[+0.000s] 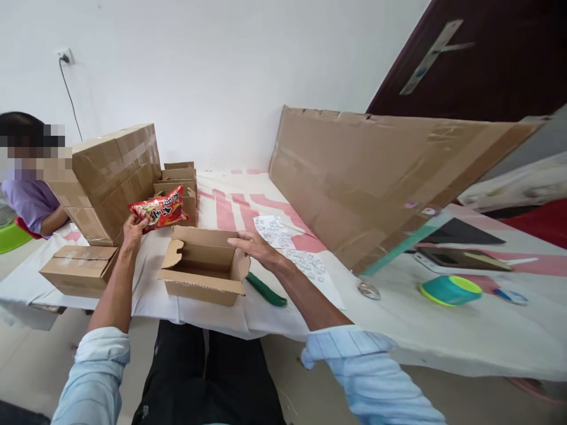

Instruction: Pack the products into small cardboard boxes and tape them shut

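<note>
My left hand (134, 229) grips the near left end of a shiny red printed packet (160, 209), held up in the air left of and beyond an open cardboard box (201, 289). That box stands at the table's front edge with its flaps raised, and its visible inside holds nothing. With fingers closed over the right end flap, my right hand (253, 245) holds the box at its far right corner. A dark green curved tool (267, 290), its kind unclear, lies just right of the box.
A closed carton (80, 268) lies at left, before stacked taped boxes (115, 177). Several open cartons (179, 177) stand behind the packet. A large cardboard panel (376, 177) leans at right, near printed sheets (305, 268) and a teal tape roll (450, 289). Another person (33, 189) sits far left.
</note>
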A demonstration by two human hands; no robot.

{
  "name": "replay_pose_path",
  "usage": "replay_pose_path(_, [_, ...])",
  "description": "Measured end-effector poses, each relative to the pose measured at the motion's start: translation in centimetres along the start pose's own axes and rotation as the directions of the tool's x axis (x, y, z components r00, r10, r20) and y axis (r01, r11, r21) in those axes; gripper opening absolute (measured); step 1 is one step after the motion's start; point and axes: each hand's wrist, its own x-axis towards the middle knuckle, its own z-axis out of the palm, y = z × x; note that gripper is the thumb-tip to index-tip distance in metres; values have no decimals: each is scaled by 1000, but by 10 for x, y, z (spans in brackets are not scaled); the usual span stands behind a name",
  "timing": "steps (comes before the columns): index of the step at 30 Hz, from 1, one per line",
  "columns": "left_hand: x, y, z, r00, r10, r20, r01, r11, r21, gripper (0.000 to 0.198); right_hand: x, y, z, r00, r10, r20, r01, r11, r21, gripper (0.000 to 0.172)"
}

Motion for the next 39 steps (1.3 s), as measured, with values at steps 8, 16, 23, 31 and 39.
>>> replay_pose_path(8, [-12, -39, -8, 986, -170, 4, 169, 982, 89, 56, -30, -18, 10, 980, -123, 157, 106, 988, 108, 51])
replay_pose_path(16, [11, -73, 5, 978, -210, 19, 206, 972, 110, 55, -32, -3, 11, 997, -28, 67, 27, 1000, 11, 33])
replay_pose_path(23, [35, -107, 24, 983, -168, -73, 175, 978, 110, 50, -28, -3, 10, 992, -26, 126, 28, 999, -15, 29])
replay_pose_path(31, [40, -132, 30, 977, -167, -132, 187, 969, 164, 34, -18, 0, 6, 997, -10, 76, 22, 987, -160, 23])
replay_pose_path(39, [27, -93, 13, 973, -145, -177, 178, 967, 183, 44, 40, -10, 15, 995, -32, 91, 45, 987, -152, 29])
